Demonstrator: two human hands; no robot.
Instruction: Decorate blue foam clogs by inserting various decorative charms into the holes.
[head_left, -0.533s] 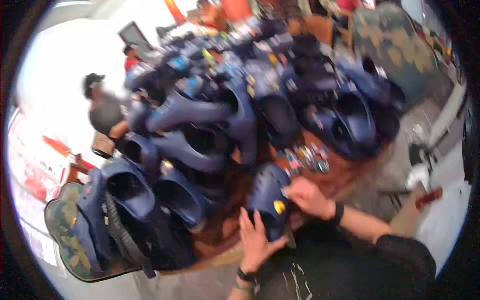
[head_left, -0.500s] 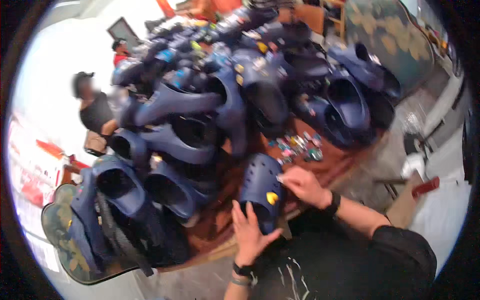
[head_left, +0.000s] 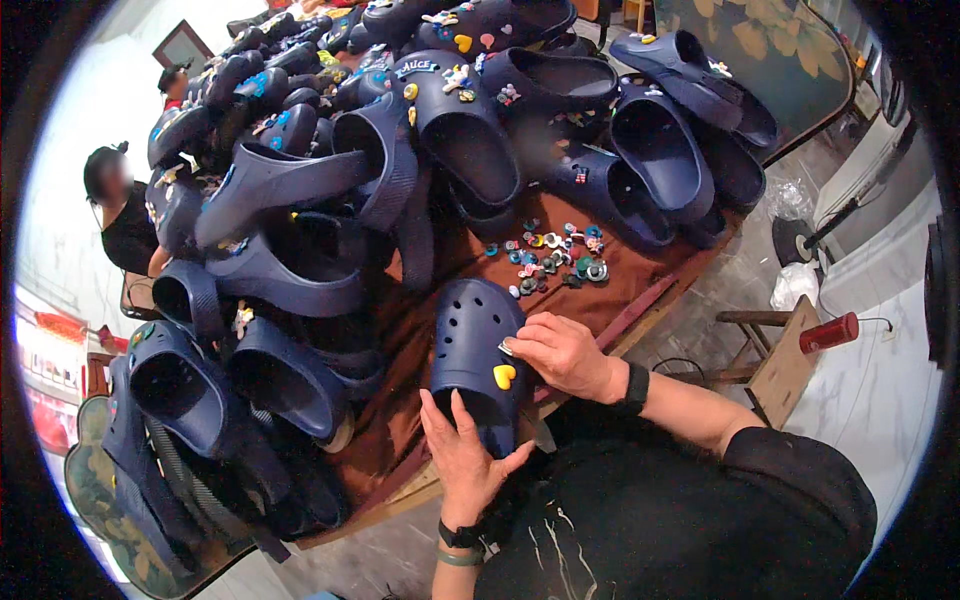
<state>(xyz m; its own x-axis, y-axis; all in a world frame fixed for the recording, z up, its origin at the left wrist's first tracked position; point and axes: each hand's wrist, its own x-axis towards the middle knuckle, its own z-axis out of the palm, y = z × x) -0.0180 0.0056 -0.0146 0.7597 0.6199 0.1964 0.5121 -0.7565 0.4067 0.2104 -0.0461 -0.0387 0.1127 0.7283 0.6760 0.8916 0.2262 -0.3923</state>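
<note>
A navy clog [head_left: 468,335] with round vent holes lies near the table's front edge, toe pointing away from me. A yellow heart-shaped shoe charm [head_left: 504,377] sits on its right side. My left hand [head_left: 468,468] is at the clog's heel opening, fingers and thumb spread; part of the hand may be inside, which I cannot tell. My right hand [head_left: 560,352] pinches a small whitish shoe charm [head_left: 507,347] against the clog's right side, just above the heart. Loose colourful charms [head_left: 550,262] lie in a scattered group beyond the clog.
Many navy clogs, several bearing charms, are piled at the left [head_left: 185,390] and across the back [head_left: 465,150] of the brown-covered table [head_left: 420,330]. A wooden stool [head_left: 785,350] with a red cylinder [head_left: 828,333] stands at right. A person [head_left: 125,210] in black is at far left.
The view has shifted and become sharper, so the scene sits lower and to the left. Both hands stay at the same clog, the right one still pinching by its right side.
</note>
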